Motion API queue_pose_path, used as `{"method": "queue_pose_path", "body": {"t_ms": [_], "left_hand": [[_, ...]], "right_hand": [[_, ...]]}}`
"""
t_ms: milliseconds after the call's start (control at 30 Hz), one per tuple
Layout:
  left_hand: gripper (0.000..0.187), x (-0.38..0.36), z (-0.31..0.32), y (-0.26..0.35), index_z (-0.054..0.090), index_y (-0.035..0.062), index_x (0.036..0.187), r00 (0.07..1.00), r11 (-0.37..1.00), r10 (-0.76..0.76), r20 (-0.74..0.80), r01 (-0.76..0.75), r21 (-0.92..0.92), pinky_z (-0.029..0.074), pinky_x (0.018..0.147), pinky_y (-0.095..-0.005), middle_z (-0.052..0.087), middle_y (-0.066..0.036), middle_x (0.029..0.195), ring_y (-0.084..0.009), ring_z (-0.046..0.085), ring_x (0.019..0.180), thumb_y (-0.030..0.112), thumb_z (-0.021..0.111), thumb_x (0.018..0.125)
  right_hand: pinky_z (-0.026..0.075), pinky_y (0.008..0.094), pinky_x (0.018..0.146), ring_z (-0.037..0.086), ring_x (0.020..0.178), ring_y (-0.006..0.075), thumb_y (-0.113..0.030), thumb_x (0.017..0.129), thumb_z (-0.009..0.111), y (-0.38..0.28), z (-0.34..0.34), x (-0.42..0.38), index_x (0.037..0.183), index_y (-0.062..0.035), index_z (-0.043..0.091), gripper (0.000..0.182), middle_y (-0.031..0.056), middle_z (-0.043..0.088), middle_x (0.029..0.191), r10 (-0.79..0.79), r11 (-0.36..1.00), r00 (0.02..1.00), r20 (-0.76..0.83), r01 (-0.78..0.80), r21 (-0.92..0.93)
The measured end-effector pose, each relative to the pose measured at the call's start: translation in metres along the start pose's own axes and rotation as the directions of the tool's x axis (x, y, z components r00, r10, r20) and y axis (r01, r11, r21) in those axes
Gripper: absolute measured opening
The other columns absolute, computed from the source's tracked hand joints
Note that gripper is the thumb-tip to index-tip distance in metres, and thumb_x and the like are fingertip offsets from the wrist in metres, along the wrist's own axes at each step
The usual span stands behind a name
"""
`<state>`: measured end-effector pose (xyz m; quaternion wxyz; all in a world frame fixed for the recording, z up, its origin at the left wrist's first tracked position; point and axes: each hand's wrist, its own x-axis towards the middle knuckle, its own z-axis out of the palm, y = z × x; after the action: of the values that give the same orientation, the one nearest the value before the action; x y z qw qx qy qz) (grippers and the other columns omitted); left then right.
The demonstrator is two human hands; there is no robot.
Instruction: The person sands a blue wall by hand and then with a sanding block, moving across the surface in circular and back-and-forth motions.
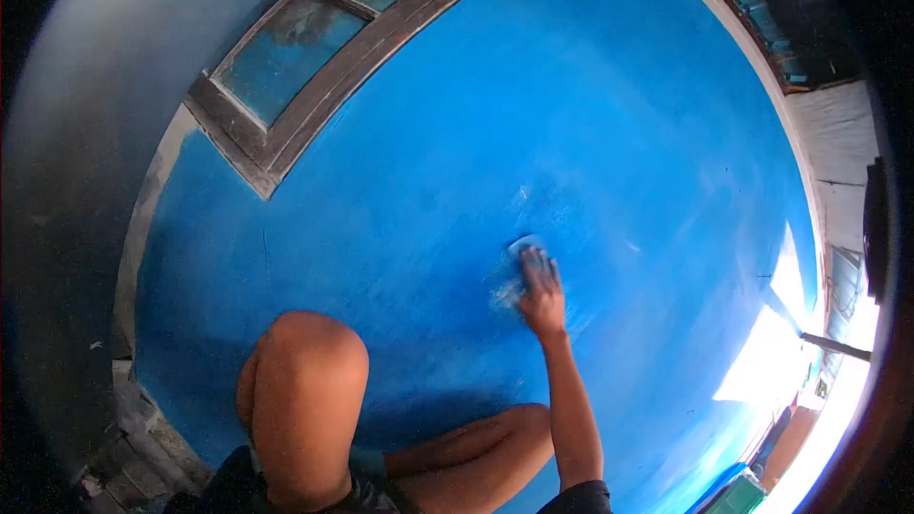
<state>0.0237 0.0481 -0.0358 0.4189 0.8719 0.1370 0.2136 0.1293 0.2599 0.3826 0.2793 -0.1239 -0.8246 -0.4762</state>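
A blue-painted wall [428,152] fills most of the view. Against it, right of the middle, my right hand [541,297] presses a small pale sheet or pad [526,246] flat under its fingertips. The fingers are extended and slightly blurred. Whitish scuffs [505,295] mark the paint just left of the hand, with a fainter patch above. My left hand does not show anywhere in the frame.
My bent knees [309,352] are close to the wall at the bottom. A wooden window frame [276,148] with dusty panes is at the upper left. Bright sunlight falls on the wall at the right. A green object [741,495] sits at the lower right.
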Motion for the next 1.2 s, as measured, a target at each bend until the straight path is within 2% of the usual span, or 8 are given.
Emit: {"method": "queue_pose_path", "body": {"t_ms": [100,333,433,567,700,900,1033,1200], "left_hand": [[0.057,0.002,-0.003,0.002,0.056,0.0100,0.134,0.999,1.000,-0.029,0.031,0.029,0.007,0.044,0.099,-0.0475,0.058,-0.014,0.131,-0.0319,0.054,0.118,0.054,0.053,0.097],[0.067,0.013,-0.006,0.007,0.052,0.0100,0.140,0.994,0.995,-0.087,0.069,0.091,-0.051,0.043,0.103,-0.0502,0.056,-0.015,0.137,-0.0344,0.053,0.124,0.059,0.053,0.095],[0.070,0.016,-0.008,0.009,0.051,0.0107,0.141,0.993,0.994,-0.097,0.074,0.099,-0.034,0.042,0.103,-0.0502,0.054,-0.016,0.139,-0.0341,0.052,0.125,0.063,0.052,0.094],[0.072,0.016,-0.018,0.050,0.049,0.0117,0.143,0.925,0.930,-0.352,0.144,0.363,-0.054,0.041,0.105,-0.0496,0.053,-0.016,0.140,-0.0343,0.050,0.128,0.064,0.050,0.094],[0.058,0.018,-0.003,0.015,0.055,0.0079,0.136,0.957,0.959,-0.282,0.069,0.278,0.054,0.041,0.106,-0.0456,0.058,-0.018,0.133,-0.0325,0.054,0.123,0.052,0.050,0.099],[0.057,0.005,0.013,0.007,0.058,-0.0011,0.130,0.986,0.993,-0.115,-0.119,0.109,-0.054,0.046,0.099,-0.0429,0.064,-0.024,0.122,-0.0351,0.062,0.113,0.046,0.054,0.099],[0.053,-0.005,0.013,0.009,0.058,-0.0019,0.129,0.987,0.996,-0.083,-0.135,0.086,0.024,0.047,0.098,-0.0421,0.064,-0.024,0.122,-0.0348,0.062,0.114,0.042,0.053,0.100],[0.051,-0.006,0.009,0.009,0.058,-0.0023,0.128,0.993,0.999,0.007,-0.118,-0.002,0.045,0.048,0.097,-0.0419,0.064,-0.025,0.120,-0.0345,0.062,0.114,0.040,0.055,0.100]], "right_hand": [[0.020,0.0508,0.120,0.034,0.144,0.0368,0.004,0.071,0.050,0.021,-0.009,-0.004,0.147,-0.0038,0.040,0.077,0.0199,0.040,0.152,0.325,0.936,0.917,-0.231,-0.347,-0.060],[0.018,0.0486,0.122,0.036,0.143,0.0357,0.005,0.070,0.050,0.011,0.004,-0.025,0.143,-0.0040,0.046,0.074,0.0188,0.045,0.149,-0.044,0.999,0.999,0.017,0.044,-0.007],[0.021,0.0512,0.120,0.036,0.143,0.0360,0.007,0.072,0.048,0.036,-0.013,-0.020,0.144,-0.0044,0.046,0.073,0.0188,0.045,0.149,0.295,0.946,0.934,-0.203,-0.316,-0.079],[0.023,0.0515,0.119,0.036,0.143,0.0355,0.007,0.070,0.049,0.024,-0.005,-0.029,0.147,-0.0053,0.043,0.078,0.0179,0.044,0.150,0.291,0.941,0.912,-0.289,-0.327,-0.084],[0.028,0.0495,0.119,0.039,0.141,0.0331,0.006,0.069,0.050,0.018,-0.008,-0.058,0.145,-0.0071,0.045,0.077,0.0141,0.045,0.150,0.070,0.997,0.997,-0.019,-0.071,-0.044],[0.027,0.0485,0.119,0.039,0.141,0.0323,0.007,0.070,0.050,0.015,0.007,-0.056,0.144,-0.0071,0.046,0.076,0.0141,0.045,0.150,0.423,0.866,0.805,-0.416,-0.495,-0.078],[0.027,0.0489,0.118,0.039,0.141,0.0317,0.009,0.072,0.049,-0.014,0.008,-0.060,0.145,-0.0081,0.046,0.075,0.0147,0.045,0.150,0.179,0.978,0.975,-0.131,-0.190,-0.080],[0.027,0.0489,0.118,0.039,0.142,0.0307,0.009,0.072,0.047,0.021,-0.004,-0.052,0.147,-0.0086,0.044,0.077,0.0143,0.043,0.152,0.357,0.916,0.889,-0.286,-0.393,-0.078]]}}
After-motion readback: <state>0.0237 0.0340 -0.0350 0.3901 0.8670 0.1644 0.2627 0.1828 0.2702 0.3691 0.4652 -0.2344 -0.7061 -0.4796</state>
